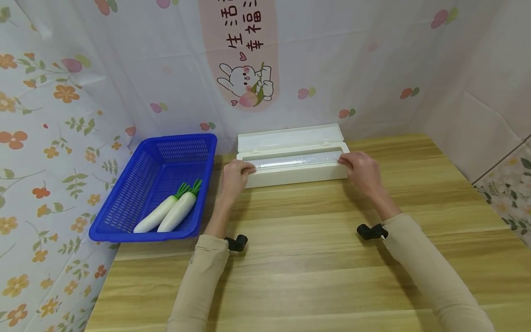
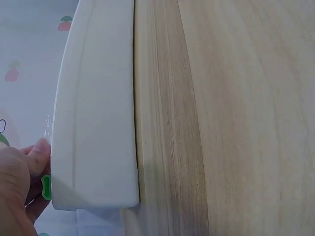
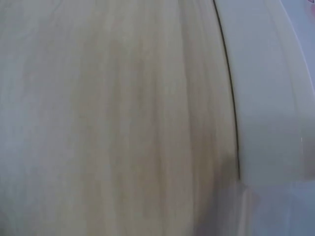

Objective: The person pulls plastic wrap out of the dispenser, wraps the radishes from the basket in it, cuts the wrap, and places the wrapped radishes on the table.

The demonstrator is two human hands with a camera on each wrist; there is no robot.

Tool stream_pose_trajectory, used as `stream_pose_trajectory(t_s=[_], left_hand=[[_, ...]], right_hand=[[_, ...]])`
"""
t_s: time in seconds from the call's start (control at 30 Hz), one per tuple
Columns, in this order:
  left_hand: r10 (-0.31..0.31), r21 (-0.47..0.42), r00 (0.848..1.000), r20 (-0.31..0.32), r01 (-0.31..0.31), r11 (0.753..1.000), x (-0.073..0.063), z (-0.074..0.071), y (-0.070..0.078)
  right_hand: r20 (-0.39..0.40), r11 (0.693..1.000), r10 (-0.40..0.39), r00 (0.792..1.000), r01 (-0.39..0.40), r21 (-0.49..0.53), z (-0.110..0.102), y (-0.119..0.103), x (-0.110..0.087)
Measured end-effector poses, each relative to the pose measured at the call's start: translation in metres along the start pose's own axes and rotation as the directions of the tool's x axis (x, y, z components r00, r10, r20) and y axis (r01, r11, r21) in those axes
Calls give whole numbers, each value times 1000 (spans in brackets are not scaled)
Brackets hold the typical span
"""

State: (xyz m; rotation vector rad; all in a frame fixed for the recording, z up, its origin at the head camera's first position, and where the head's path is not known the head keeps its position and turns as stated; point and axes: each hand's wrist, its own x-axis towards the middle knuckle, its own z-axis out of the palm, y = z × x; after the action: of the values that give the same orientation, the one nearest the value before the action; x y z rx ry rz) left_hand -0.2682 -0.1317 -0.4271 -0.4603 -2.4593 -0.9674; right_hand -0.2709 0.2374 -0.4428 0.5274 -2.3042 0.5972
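A long white plastic-wrap dispenser box point(image 1: 296, 176) stands near the back of the table, its lid point(image 1: 290, 137) tipped back. Inside lies a shiny clear roll of plastic wrap point(image 1: 296, 161). At the box's left end my left hand point(image 1: 234, 177) pinches the wrap with thumb and fingers. A small green piece point(image 2: 46, 187) shows beside those fingers in the left wrist view. My right hand point(image 1: 362, 171) pinches at the opposite end, fingertips over the box's rim. The right wrist view shows the box's front point(image 3: 268, 98) but hardly any of that hand.
Left of the box stands a blue plastic basket point(image 1: 112, 236) holding two white radishes point(image 1: 178, 212) with green tops. The wood-grain table point(image 1: 298, 276) extends in front of the box. A printed cloth point(image 1: 311, 60) hangs behind it. Black wrist cameras point(image 1: 237, 243) sit on both sleeves.
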Motion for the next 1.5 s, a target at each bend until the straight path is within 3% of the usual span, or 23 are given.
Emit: stream_pose_trajectory(t_s=[0.2, 0.4, 0.5, 0.63, 0.87, 1.03, 1.2, 1.5], left_hand=[[-34, 20, 999, 12, 33, 999, 1, 1, 5], [-55, 37, 998, 34, 54, 998, 2, 1, 6], [-56, 34, 998, 37, 55, 998, 2, 2, 5], [-52, 41, 998, 34, 51, 998, 4, 1, 6], [-44, 109, 997, 58, 37, 993, 13, 1, 10], [-91, 143, 991, 96, 77, 987, 19, 2, 12], [-117, 101, 989, 94, 108, 989, 24, 2, 12], [-133, 66, 989, 59, 129, 989, 33, -2, 12]], right_hand=[[-2, 993, -38, 999, 38, 112, 2, 7, -2], [45, 975, 97, 994, -104, 198, 0, 10, 2], [84, 972, 128, 988, -142, 187, -1, 10, 4], [104, 984, 107, 989, -121, 132, -3, 8, 8], [76, 993, 78, 994, -84, 79, 4, 11, 15], [64, 996, 75, 995, -78, 51, 10, 11, 24], [80, 991, 117, 990, -122, 62, 11, 12, 30], [179, 972, 198, 964, -216, 90, 10, 13, 43]])
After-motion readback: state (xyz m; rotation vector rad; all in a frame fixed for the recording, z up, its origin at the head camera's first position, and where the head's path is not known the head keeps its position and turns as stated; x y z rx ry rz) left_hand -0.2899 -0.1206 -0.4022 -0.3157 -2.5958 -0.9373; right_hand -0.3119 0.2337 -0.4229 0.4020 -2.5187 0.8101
